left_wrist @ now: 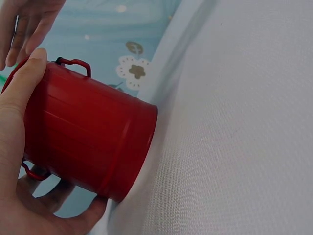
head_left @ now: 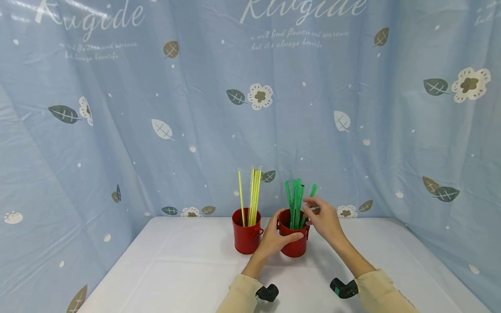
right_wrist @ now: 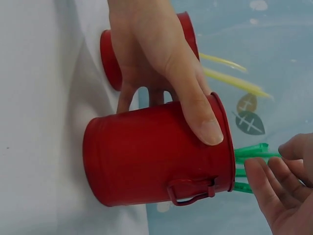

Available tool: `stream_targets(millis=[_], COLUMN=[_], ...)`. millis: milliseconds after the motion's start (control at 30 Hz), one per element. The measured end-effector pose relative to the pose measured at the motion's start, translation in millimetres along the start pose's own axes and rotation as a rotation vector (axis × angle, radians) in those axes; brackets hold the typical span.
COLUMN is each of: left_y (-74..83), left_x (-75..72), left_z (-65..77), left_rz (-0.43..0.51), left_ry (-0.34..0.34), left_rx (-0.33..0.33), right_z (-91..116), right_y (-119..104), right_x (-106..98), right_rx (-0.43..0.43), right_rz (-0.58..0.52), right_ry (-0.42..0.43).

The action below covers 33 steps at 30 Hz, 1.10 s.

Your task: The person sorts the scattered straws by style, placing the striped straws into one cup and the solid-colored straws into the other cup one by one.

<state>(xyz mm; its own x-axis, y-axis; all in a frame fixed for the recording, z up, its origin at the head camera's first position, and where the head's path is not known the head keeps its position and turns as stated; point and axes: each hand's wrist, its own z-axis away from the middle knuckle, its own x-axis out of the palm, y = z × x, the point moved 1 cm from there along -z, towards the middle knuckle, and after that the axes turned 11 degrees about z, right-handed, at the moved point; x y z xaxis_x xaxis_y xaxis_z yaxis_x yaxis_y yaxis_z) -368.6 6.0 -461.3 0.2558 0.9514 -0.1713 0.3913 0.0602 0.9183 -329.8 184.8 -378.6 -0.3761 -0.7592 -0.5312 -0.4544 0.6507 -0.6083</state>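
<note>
A red metal bucket (head_left: 294, 245) stands on the white table, holding several green straws (head_left: 296, 204). My left hand (head_left: 272, 237) grips it from the left, thumb along the front near the rim and fingers behind. In the left wrist view, the thumb and fingers span the bucket's side (left_wrist: 88, 127). My right hand (head_left: 322, 217) is at the right of the straws, over the rim. In the right wrist view, a green straw (right_wrist: 264, 154) reaches toward the gap between its thumb and fingers, which stand apart. One straw leans right, partly hidden behind this hand.
A second red bucket (head_left: 246, 241) with several yellow straws (head_left: 255, 195) stands just left of the gripped one. The white cloth-covered table (head_left: 176, 261) runs back to a blue printed curtain (head_left: 203, 108). Black wrist devices (head_left: 344, 288) sit at both sleeves.
</note>
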Motion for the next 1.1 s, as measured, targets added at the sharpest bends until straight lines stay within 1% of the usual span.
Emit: stream_targets(millis=[133,467,600,700,800,900,1000,1100], left_y=[-1.1,3.6,6.8,11.2,18.9,29.1,41.5,56.3], left_x=[-0.4,-3.0,-2.6,-1.0,1.0,2.1,2.4,0.7], left_z=[-0.6,-0.1,0.2,1.0,2.6,4.3,4.5,5.8], left_rz=[-0.002,-0.027,-0.074,-0.133,-0.186,-0.237,-0.280,-0.316], left_ry=[-0.003,-0.007,-0.006,0.000,0.007,0.016,0.015,0.012], left_rx=[0.002,-0.004,0.001,0.012,0.017,0.018,0.065,0.130], right_z=[6.8,28.9,38.3,45.0,49.6,52.5,54.8,57.5], right_y=[0.2,2.7,5.7,8.2,10.4,12.6,14.8,18.0], right_x=[-0.8,0.3,-0.6,-2.0,-3.2,-4.7,-6.9,-9.9], right_rx=[-0.019,-0.016,-0.011,-0.014,-0.019,0.001,0.026,0.032], right_rz=[0.020,0.046,0.050,0.067,0.082,0.091,0.103,0.130], right_ry=[-0.001,-0.035,-0.048,-0.054,-0.055,-0.061,-0.069,-0.062])
